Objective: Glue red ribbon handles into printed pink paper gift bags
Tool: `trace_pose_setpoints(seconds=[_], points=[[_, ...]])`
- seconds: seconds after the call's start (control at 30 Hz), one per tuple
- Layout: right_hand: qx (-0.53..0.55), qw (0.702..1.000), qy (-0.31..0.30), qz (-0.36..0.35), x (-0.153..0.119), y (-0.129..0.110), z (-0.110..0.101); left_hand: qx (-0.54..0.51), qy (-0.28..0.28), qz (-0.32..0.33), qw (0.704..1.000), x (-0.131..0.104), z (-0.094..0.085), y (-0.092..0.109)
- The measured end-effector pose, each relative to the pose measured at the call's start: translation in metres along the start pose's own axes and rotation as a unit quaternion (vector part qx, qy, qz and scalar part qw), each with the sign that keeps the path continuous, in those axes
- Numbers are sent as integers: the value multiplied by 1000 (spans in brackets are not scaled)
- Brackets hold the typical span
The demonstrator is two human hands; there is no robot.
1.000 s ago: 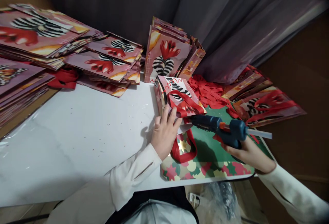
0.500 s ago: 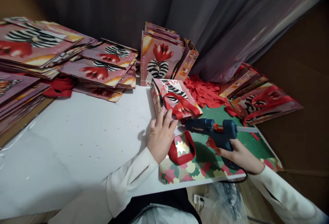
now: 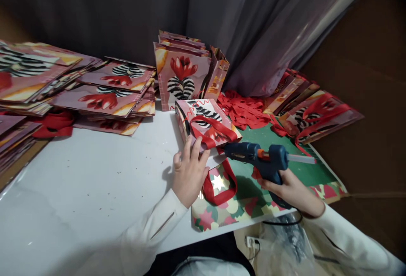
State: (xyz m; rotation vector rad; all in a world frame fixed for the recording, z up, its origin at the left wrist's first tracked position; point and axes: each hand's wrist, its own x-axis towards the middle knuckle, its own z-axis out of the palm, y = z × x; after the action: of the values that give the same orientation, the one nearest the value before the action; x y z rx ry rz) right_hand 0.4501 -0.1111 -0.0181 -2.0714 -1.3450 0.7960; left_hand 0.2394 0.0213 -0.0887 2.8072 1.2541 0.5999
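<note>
A pink gift bag [image 3: 206, 117] with a striped print and a red ribbon handle lies flat at the middle of the table. My left hand [image 3: 190, 172] rests on its near edge, fingers spread. In my right hand [image 3: 293, 189] is a blue glue gun [image 3: 264, 162] with a clear glue stick in its back. The gun's nozzle is at the bag's near edge, just right of my left fingertips; what it touches there is hidden. Below the nozzle, a loop of red ribbon [image 3: 233, 183] hangs over the green patterned sheet [image 3: 250, 206].
Stacks of flat bags [image 3: 108, 98] lie at the left. Upright bags [image 3: 184, 73] stand behind the middle, others [image 3: 314, 117] at the right. A heap of red ribbons [image 3: 245, 109] lies between them. The white table [image 3: 104, 178] has small dark specks.
The whole view has shifted, so most things appear further left. The glue gun's nozzle is slightly closer to the bag's near edge. My left hand remains on the bag.
</note>
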Motion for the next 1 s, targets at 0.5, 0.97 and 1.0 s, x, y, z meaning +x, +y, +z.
trace_pose_setpoints(seconds=[0.5, 0.97, 1.0], points=[[-333, 939, -72, -40, 33, -32, -11, 0, 18, 1, 1000, -1, 1, 1], [-56, 998, -40, -1, 19, -2, -14, -9, 10, 9, 1000, -3, 3, 2], [-31, 999, -27, 4, 15, -2, -14, -12, 9, 10, 1000, -3, 3, 2]])
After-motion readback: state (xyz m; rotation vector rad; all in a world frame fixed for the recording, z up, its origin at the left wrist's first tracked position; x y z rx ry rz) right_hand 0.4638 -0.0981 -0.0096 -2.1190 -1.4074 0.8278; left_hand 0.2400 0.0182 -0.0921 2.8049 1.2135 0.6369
